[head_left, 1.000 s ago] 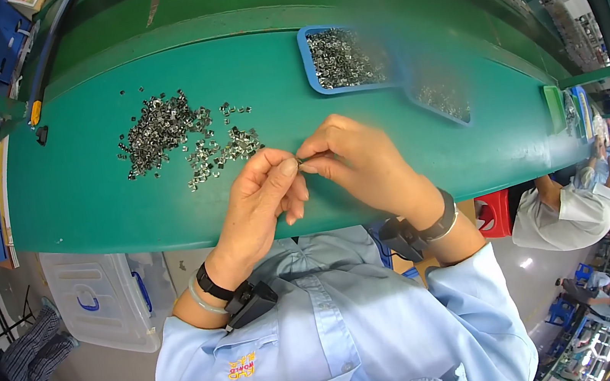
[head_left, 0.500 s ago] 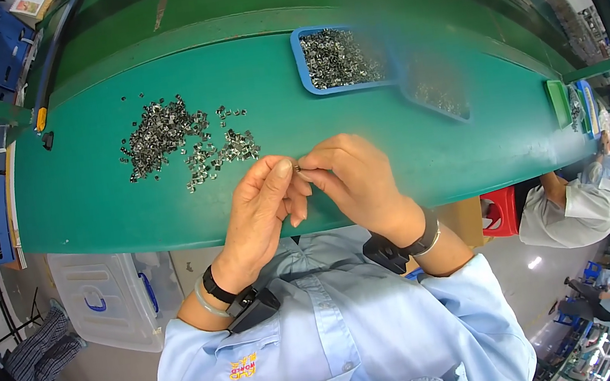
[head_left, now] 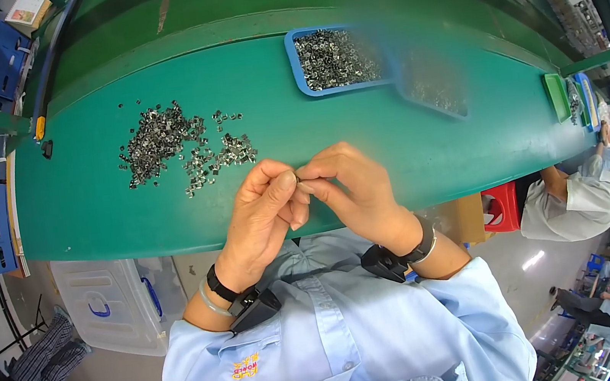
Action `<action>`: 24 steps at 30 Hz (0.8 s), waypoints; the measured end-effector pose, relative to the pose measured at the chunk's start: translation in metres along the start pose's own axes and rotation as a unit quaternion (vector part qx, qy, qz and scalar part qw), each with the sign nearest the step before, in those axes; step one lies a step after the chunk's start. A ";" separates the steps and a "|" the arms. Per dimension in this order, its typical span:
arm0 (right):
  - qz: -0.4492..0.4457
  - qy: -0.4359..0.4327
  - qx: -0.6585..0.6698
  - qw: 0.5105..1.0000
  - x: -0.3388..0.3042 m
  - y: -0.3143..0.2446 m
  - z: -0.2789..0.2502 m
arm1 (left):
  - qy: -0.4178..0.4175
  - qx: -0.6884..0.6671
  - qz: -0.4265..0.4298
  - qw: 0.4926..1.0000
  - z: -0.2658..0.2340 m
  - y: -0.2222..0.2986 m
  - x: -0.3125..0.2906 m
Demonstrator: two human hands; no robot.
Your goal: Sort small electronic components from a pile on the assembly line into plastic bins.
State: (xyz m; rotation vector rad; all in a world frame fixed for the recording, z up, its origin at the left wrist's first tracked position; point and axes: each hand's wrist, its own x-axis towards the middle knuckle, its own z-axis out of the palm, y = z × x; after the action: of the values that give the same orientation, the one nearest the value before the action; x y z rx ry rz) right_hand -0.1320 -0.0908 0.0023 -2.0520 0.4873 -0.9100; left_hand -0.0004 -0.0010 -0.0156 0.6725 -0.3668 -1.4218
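My left hand [head_left: 264, 203] and my right hand [head_left: 350, 184] meet above the near edge of the green table, fingertips pinched together. Between them is a small dark metal part [head_left: 298, 180], mostly covered by the fingers, so its exact kind does not show. To the left of my hands lies a large heap of small black and silver metal pieces [head_left: 156, 141]. A smaller, more silvery cluster of pieces [head_left: 236, 150] spreads beside it, closer to my left hand.
Beyond my hands stands a blue tray [head_left: 294, 65] full of similar pieces, with a second, blurred tray [head_left: 457, 115] to its right. A green tray [head_left: 557, 99] sits at the far right, near a seated co-worker [head_left: 576, 205]. Below the table's left end is a clear lidded box [head_left: 107, 294].
Both hands keep pinching the small part, with a slight shift of the fingers that hides more of it. The whole view has moved a little.
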 end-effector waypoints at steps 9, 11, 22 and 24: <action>0.074 0.000 0.070 0.995 -0.002 -0.003 0.000 | 0.009 0.025 -0.002 1.000 -0.005 -0.004 0.001; 0.038 -0.008 0.005 0.999 -0.001 0.000 -0.001 | 0.023 0.061 -0.006 0.998 -0.004 -0.001 0.001; 0.036 0.011 0.072 0.997 -0.001 0.000 -0.001 | 0.020 0.068 -0.006 0.997 0.013 0.011 -0.004; 0.030 0.015 0.080 0.996 -0.002 0.002 -0.001 | 0.031 0.078 -0.008 0.996 0.016 0.011 -0.003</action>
State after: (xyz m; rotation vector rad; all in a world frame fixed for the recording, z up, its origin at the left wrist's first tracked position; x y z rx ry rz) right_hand -0.1339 -0.0913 0.0000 -1.8714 0.4748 -0.9144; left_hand -0.0021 -0.0008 0.0041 0.8456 -0.4269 -1.3945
